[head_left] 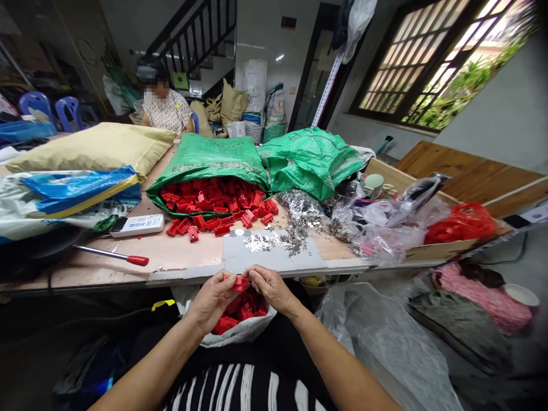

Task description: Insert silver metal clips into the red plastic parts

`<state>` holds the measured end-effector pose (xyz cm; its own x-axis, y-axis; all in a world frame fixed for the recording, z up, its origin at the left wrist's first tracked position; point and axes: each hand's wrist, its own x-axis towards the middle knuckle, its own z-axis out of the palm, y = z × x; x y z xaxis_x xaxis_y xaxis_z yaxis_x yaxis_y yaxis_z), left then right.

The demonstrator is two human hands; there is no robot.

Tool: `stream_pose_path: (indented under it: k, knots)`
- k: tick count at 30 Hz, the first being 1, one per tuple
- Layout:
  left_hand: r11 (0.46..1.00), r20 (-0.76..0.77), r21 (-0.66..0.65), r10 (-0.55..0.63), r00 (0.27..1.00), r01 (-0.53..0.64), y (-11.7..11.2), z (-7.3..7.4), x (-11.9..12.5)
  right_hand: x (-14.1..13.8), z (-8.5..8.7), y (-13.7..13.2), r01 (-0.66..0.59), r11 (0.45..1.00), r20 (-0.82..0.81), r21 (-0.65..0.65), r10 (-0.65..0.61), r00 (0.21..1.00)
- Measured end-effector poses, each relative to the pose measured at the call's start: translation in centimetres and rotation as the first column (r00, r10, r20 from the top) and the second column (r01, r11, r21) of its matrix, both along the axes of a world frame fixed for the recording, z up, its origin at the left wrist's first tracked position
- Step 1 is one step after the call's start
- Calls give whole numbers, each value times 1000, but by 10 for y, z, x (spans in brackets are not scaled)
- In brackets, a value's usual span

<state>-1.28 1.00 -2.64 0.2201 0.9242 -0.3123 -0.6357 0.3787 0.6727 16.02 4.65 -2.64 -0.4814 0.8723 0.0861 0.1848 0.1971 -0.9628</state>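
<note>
Between the thumb and fingers of my left hand (215, 297) is a small red plastic part (238, 283), held above a white sack (245, 334) in my lap. My right hand (270, 287) is pinched close beside that part; a thin sliver shows at its fingertips, too small to name. More red plastic parts (248, 308) fill the sack below both hands. On the table ahead, a green woven bag (214, 157) lies with its mouth towards me, spilling red parts (222, 197). Small silvery metal pieces (261, 242) are scattered on a grey sheet (233, 257) at the table edge.
A lever with a red grip (137, 261) juts along the table's left front. Nearby lies a white box-shaped device (139, 224). At right, a wooden tray (436, 251) holds plastic bags. A second green bag (312, 160) stands behind the metal pieces. Across the table sits a person (166, 108).
</note>
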Motion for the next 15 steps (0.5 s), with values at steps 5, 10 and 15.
stream_pose_path:
  k: [5, 10, 15]
  knots:
    - [981, -385, 190, 32, 922, 45, 3, -8, -15, 17, -4, 8, 125, 989, 167, 79, -136, 977]
    - [973, -478, 227, 73, 875, 43, 11, -6, -21, 41, 1, 26, 330, 904, 341, 273, -412, 845]
    - [903, -731, 427, 307, 609, 57, 30, -1, -33, 49, 9, 50, 335, 793, 577, 508, -603, 552]
